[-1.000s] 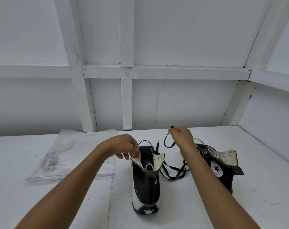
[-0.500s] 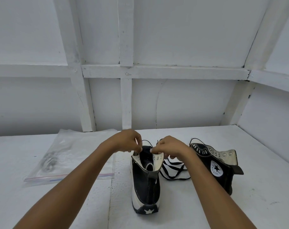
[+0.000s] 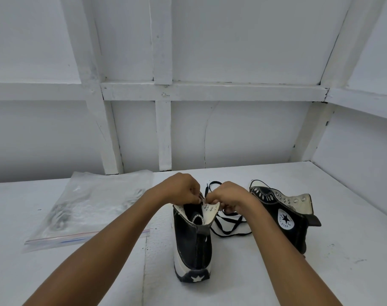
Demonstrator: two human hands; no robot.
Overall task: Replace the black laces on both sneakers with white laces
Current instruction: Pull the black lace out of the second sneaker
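A black high-top sneaker (image 3: 193, 244) stands in the middle of the white table, heel toward me, its top flaps spread. My left hand (image 3: 181, 188) and my right hand (image 3: 229, 196) meet over its eyelet rows, fingers curled, pinching the black lace (image 3: 212, 185) there. Loose loops of black lace (image 3: 230, 226) lie on the table between the two shoes. The second black sneaker (image 3: 285, 217) stands to the right with its flaps open and no lace in the eyelets I can see.
A clear zip bag (image 3: 88, 206) lies flat on the table to the left; its contents are hard to make out. White walls with beams close the back and right side of the table (image 3: 342, 250).
My right hand came down from holding the lace up in the air and joined the left at the sneaker's eyelets. The pulled-out lace dropped into loops beside the shoe.
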